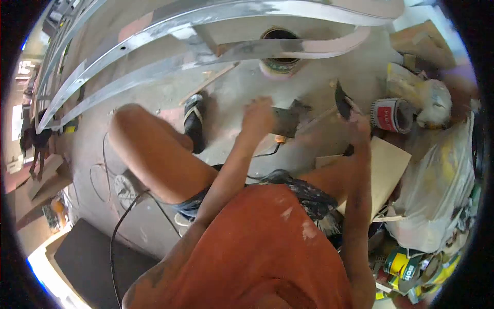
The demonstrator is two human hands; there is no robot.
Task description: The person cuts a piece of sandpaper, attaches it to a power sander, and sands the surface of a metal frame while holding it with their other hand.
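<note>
Left hand (259, 117), grip clamped on a grey putty board (290, 119). Behind it, an open tub (279, 66) partly hidden by a curved frame (206, 56). Right hand (358, 125), grip closed on a dark scraper (341, 101). Beside it a red can (389, 115) lies tipped; contents unseen. Plastic bags (437, 180) crowd the right.
</note>
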